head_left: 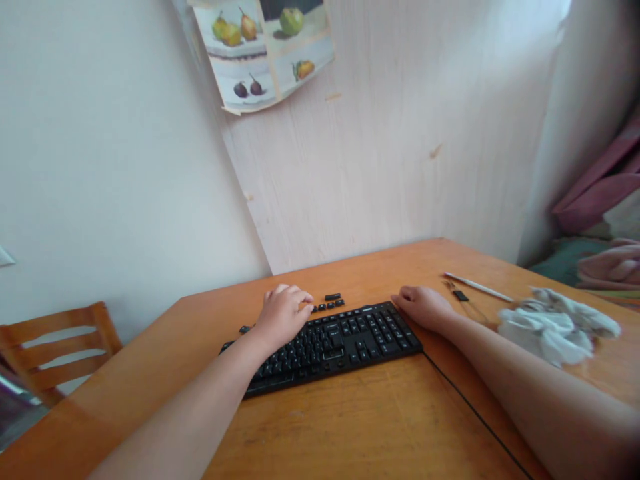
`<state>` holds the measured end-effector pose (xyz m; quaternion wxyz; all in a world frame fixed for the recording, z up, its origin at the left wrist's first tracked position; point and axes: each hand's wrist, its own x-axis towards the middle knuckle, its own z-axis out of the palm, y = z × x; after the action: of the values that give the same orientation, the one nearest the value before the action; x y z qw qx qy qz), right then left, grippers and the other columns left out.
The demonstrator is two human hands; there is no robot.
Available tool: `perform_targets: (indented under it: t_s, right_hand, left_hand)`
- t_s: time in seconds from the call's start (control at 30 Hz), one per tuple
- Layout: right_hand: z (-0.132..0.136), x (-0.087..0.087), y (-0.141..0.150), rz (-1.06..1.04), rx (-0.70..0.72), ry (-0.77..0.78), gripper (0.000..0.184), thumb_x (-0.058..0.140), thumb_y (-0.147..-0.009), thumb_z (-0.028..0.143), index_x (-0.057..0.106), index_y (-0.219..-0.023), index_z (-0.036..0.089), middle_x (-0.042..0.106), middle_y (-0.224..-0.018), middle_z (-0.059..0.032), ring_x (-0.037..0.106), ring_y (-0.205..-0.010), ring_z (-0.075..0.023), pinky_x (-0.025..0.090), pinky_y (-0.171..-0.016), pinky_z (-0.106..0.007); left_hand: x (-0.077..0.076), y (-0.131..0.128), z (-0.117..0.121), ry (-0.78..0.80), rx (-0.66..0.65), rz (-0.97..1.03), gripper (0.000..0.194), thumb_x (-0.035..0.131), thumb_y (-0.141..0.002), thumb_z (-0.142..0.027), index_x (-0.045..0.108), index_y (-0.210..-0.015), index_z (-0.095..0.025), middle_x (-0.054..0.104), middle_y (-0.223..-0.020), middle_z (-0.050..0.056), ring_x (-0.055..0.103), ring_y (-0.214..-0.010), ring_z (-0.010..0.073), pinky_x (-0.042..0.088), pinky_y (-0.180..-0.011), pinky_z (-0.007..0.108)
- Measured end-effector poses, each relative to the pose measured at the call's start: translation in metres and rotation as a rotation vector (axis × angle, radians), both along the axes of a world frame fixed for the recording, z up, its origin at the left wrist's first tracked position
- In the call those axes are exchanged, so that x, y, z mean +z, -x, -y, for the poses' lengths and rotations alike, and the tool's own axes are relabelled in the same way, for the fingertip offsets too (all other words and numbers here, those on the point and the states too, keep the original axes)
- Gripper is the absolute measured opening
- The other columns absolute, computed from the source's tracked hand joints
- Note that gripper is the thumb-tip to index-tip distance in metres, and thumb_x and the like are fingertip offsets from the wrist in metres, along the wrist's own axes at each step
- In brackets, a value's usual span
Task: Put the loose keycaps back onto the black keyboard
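A black keyboard (345,340) lies on an orange wooden table (350,420). My left hand (283,313) rests on the keyboard's far left part, fingers curled down over the top rows and pressed together. Several loose black keycaps (331,304) lie on the table just behind the keyboard, right of those fingertips, with a longer one (333,296) behind them. My right hand (423,305) lies at the keyboard's far right corner, fingers curled inward against its edge. What either hand grips is hidden.
A crumpled white cloth (553,323) lies at the right of the table. A white pen-like stick (477,287) and a small black tool (460,295) lie behind my right hand. A wooden chair (55,347) stands at the left. Walls close off the table's far side.
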<state>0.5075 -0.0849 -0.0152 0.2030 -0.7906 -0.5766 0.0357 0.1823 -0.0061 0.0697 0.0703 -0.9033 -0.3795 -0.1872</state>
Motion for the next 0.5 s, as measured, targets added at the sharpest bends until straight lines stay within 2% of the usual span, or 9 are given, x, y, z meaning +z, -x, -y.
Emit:
perform_targets:
  t_s: [0.2, 0.5]
  right_hand:
    - [0.001, 0.002, 0.001, -0.015, 0.008, -0.023, 0.041, 0.041, -0.091, 0.050, 0.065, -0.074, 0.021, 0.069, -0.079, -0.0076, 0.058, -0.073, -0.0191, 0.030, -0.060, -0.028]
    - [0.003, 0.003, 0.002, -0.019, 0.009, -0.029, 0.042, 0.039, -0.091, 0.049, 0.063, -0.073, 0.021, 0.068, -0.077, -0.0075, 0.057, -0.071, -0.0183, 0.029, -0.059, -0.028]
  left_hand:
    - [-0.008, -0.038, -0.052, 0.123, 0.028, -0.136, 0.021, 0.057, -0.082, -0.037, 0.072, -0.093, -0.029, 0.071, -0.103, 0.002, 0.054, -0.107, 0.0261, 0.039, -0.090, 0.041]
    - [-0.026, -0.072, -0.081, 0.201, 0.016, -0.254, 0.023, 0.060, -0.077, -0.042, 0.073, -0.095, -0.034, 0.071, -0.106, 0.001, 0.053, -0.109, 0.0291, 0.036, -0.092, 0.045]
